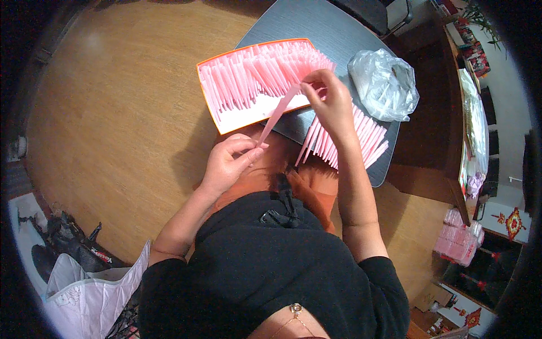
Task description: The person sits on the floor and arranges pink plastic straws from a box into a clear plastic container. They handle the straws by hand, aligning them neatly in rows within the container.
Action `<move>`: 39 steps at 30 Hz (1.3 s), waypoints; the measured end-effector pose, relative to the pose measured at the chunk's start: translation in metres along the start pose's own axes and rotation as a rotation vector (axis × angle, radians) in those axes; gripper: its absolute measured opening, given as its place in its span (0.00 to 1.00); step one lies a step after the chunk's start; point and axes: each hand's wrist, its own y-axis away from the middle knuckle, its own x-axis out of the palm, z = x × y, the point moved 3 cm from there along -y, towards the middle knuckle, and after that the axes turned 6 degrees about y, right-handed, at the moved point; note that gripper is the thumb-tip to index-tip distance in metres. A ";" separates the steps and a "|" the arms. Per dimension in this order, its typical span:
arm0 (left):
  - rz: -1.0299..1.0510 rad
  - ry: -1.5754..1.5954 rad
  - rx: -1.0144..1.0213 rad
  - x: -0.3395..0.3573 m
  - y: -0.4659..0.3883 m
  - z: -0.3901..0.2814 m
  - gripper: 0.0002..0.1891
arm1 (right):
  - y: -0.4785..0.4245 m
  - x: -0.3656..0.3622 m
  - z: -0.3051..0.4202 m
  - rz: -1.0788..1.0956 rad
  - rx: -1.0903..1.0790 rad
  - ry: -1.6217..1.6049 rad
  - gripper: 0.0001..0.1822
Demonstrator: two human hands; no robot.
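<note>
A narrow pink strip, perhaps a thin sleeve (278,114), stretches at a slant between my two hands. Its lower end is pinched in my left hand (230,159), over my lap. At the upper end, my right hand (328,95) grips it between thumb and fingers. Behind it, a shallow orange-edged box (241,120) with a white inside holds many similar pink pieces (254,76) in a dense row. Under my right forearm, a row of slim pink sticks (366,135) lies on the dark table (292,123), some jutting past its edge.
A clear plastic bag (383,84) with pale contents sits on the table's right side. Beyond it stands a brown wooden desk (423,178). Pink wrapped packs (457,237) are stacked at the lower right. A black chair (364,15) is at the top, and a quilted cover (93,296) lies lower left.
</note>
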 end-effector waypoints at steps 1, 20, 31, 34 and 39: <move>-0.009 0.022 -0.015 -0.001 0.001 0.001 0.09 | -0.001 0.008 -0.007 0.016 0.001 0.036 0.08; -0.015 0.066 -0.033 -0.006 0.003 0.008 0.10 | -0.010 0.069 -0.041 0.089 -0.017 0.444 0.14; 0.020 -0.028 -0.010 0.000 0.002 -0.001 0.09 | -0.007 -0.017 0.029 0.049 0.097 -0.934 0.20; 0.025 -0.028 -0.007 0.002 0.002 -0.001 0.09 | -0.001 -0.022 0.037 0.057 0.062 -0.904 0.22; 0.036 -0.053 0.010 0.004 0.002 -0.001 0.08 | 0.004 -0.026 0.040 0.052 0.053 -0.851 0.22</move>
